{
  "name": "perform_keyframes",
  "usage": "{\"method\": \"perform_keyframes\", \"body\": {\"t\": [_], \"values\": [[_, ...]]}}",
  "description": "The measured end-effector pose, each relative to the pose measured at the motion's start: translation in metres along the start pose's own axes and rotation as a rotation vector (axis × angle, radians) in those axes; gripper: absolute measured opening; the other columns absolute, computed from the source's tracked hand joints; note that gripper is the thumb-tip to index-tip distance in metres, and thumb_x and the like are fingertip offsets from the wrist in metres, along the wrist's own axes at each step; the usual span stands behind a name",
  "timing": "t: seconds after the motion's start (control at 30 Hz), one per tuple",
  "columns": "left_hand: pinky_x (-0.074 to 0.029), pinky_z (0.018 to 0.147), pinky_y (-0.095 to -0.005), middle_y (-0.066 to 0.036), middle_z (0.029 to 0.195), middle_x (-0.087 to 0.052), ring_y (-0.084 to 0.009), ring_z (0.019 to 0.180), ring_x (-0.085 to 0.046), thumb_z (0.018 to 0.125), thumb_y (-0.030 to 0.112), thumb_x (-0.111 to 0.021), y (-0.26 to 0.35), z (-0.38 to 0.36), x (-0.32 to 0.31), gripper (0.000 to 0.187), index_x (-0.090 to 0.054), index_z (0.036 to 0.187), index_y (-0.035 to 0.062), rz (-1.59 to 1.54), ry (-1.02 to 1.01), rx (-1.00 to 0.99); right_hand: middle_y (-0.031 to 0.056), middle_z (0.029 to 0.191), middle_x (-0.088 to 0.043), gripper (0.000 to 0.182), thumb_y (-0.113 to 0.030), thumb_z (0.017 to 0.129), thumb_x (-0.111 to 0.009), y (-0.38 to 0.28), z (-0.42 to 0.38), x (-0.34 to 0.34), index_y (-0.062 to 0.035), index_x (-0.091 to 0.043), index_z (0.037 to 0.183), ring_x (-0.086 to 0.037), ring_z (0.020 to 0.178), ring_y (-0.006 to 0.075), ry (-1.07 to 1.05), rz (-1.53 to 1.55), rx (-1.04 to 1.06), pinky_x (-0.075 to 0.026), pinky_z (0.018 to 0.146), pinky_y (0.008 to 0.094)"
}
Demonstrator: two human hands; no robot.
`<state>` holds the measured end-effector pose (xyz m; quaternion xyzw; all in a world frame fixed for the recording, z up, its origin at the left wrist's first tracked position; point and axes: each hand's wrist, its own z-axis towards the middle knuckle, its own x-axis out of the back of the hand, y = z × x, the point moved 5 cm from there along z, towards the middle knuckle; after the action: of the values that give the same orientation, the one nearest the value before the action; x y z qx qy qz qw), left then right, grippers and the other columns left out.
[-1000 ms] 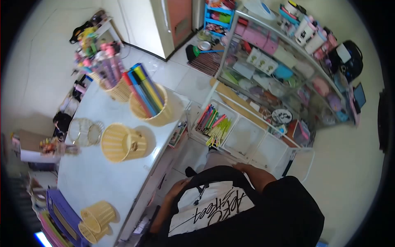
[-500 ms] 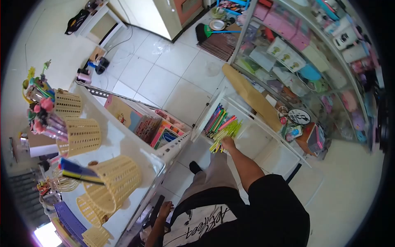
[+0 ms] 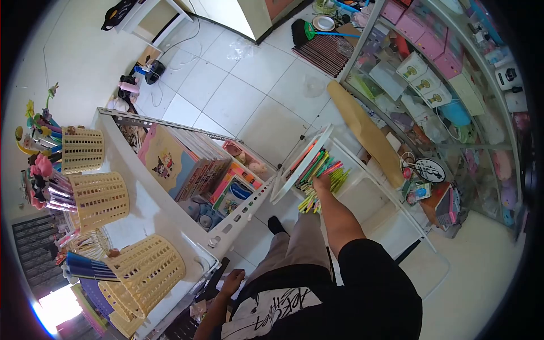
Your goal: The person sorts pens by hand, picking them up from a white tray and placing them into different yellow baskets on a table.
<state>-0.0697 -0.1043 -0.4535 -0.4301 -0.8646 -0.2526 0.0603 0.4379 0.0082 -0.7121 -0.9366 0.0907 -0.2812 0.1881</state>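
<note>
My right hand point(image 3: 322, 182) reaches down onto a pile of slim pens point(image 3: 338, 180), many of them yellow-green, others red, green and dark. Its fingers are curled round some of the pens; the tips are partly hidden. The pens lie on a white-framed stand point(image 3: 371, 199), close to its raised white edge bar point(image 3: 303, 164). My left hand point(image 3: 233, 281) hangs low beside my body, fingers loosely bent and apart, with nothing visible in it. The dark edge of the white counter is nearest to it.
At left, a white counter point(image 3: 147, 207) bears woven pen baskets point(image 3: 153, 269) with pens. Books point(image 3: 195, 181) fill a rack beside it. A glass cabinet point(image 3: 442, 113) stands at right, a brown paper roll point(image 3: 362, 133) leaning near it. A broom point(image 3: 303, 32) lies behind.
My right hand has moved from the near end of the yellow-green pens further up into the pile. Pens there have shifted and spread differently. The whole view has turned slightly.
</note>
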Motion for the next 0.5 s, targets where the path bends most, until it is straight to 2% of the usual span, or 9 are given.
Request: {"method": "perform_keyframes", "body": {"t": [0.07, 0.13, 0.17, 0.23, 0.27, 0.33, 0.4, 0.43, 0.5], "values": [[-0.051, 0.087, -0.0374, -0.018, 0.104, -0.068, -0.0275, 0.095, -0.067, 0.095, 0.037, -0.056, 0.012, 0.012, -0.002, 0.043, -0.062, 0.115, -0.0008, 0.048, -0.021, -0.031, 0.0177, 0.080, -0.070, 0.035, -0.032, 0.083, -0.070, -0.005, -0.023, 0.020, 0.0029, -0.067, 0.080, -0.069, 0.065, 0.0276, 0.035, 0.251, 0.130, -0.053, 0.061, 0.0411], [-0.050, 0.088, -0.0379, -0.019, 0.106, -0.068, -0.0293, 0.097, -0.067, 0.095, 0.038, -0.056, 0.041, 0.027, -0.007, 0.043, -0.063, 0.114, 0.0002, 0.097, -0.044, -0.066, 0.0158, 0.077, -0.069, 0.033, -0.030, 0.084, -0.069, 0.001, -0.033, 0.031, 0.0026, -0.066, 0.081, -0.068, 0.060, 0.0248, 0.001, 0.233, 0.127, -0.052, 0.058, 0.0392], [-0.050, 0.089, -0.0380, -0.019, 0.108, -0.068, -0.0303, 0.100, -0.066, 0.095, 0.039, -0.056, 0.067, 0.033, -0.012, 0.043, -0.064, 0.114, 0.0008, 0.142, -0.083, -0.118, 0.0139, 0.075, -0.069, 0.032, -0.029, 0.085, -0.069, 0.006, -0.040, 0.034, 0.0022, -0.065, 0.082, -0.066, 0.055, 0.0220, -0.044, 0.212, 0.121, -0.051, 0.054, 0.0374], [-0.049, 0.091, -0.0377, -0.019, 0.111, -0.067, -0.0304, 0.105, -0.065, 0.095, 0.039, -0.057, 0.135, 0.037, -0.022, 0.044, -0.063, 0.116, 0.0014, 0.180, -0.154, -0.237, 0.0105, 0.069, -0.065, 0.028, -0.027, 0.088, -0.067, 0.000, -0.080, 0.039, 0.0012, -0.064, 0.085, -0.063, 0.052, 0.0200, -0.072, 0.348, 0.327, -0.050, 0.052, 0.0364], [-0.049, 0.091, -0.0371, -0.020, 0.112, -0.066, -0.0295, 0.107, -0.064, 0.095, 0.039, -0.058, 0.170, 0.038, -0.029, 0.044, -0.062, 0.118, 0.0015, 0.171, -0.185, -0.306, 0.0089, 0.067, -0.063, 0.026, -0.025, 0.089, -0.065, -0.001, -0.101, 0.035, 0.0009, -0.063, 0.085, -0.062, 0.053, 0.0188, -0.143, 0.335, 0.412, -0.049, 0.051, 0.0357], [-0.049, 0.091, -0.0356, -0.019, 0.113, -0.065, -0.0275, 0.106, -0.064, 0.095, 0.037, -0.059, 0.200, 0.059, -0.049, 0.046, -0.059, 0.123, 0.0010, 0.042, -0.134, -0.456, 0.0069, 0.065, -0.061, 0.025, -0.024, 0.091, -0.064, -0.013, -0.162, 0.036, 0.0008, -0.061, 0.086, -0.061, 0.056, 0.0164, -0.275, 0.264, 0.584, -0.047, 0.052, 0.0350], [-0.050, 0.087, -0.0342, -0.019, 0.112, -0.065, -0.0253, 0.103, -0.063, 0.096, 0.035, -0.059, 0.244, 0.058, -0.066, 0.046, -0.056, 0.126, 0.0001, -0.125, 0.007, -0.595, 0.0075, 0.067, -0.061, 0.024, -0.023, 0.091, -0.064, -0.035, -0.237, 0.053, 0.0007, -0.062, 0.091, -0.061, 0.062, 0.0155, -0.408, 0.136, 0.711, -0.047, 0.056, 0.0338], [-0.050, 0.087, -0.0342, -0.019, 0.112, -0.065, -0.0253, 0.103, -0.063, 0.096, 0.035, -0.059, 0.249, 0.063, -0.076, 0.046, -0.056, 0.126, 0.0001, -0.130, 0.003, -0.597, 0.0085, 0.070, -0.061, 0.022, -0.022, 0.091, -0.065, -0.039, -0.259, 0.056, 0.0003, -0.062, 0.094, -0.061, 0.066, 0.0156, -0.481, 0.067, 0.750, -0.047, 0.060, 0.0326], [-0.050, 0.081, -0.0323, -0.015, 0.102, -0.067, -0.0205, 0.096, -0.064, 0.098, 0.031, -0.056, 0.252, 0.078, -0.091, 0.038, -0.059, 0.119, -0.0011, -0.189, -0.033, -0.587, 0.0096, 0.073, -0.063, 0.025, -0.023, 0.091, -0.065, -0.026, -0.276, 0.048, 0.0007, -0.063, 0.096, -0.061, 0.067, 0.0153, -0.555, -0.016, 0.830, -0.048, 0.061, 0.0329]]}}
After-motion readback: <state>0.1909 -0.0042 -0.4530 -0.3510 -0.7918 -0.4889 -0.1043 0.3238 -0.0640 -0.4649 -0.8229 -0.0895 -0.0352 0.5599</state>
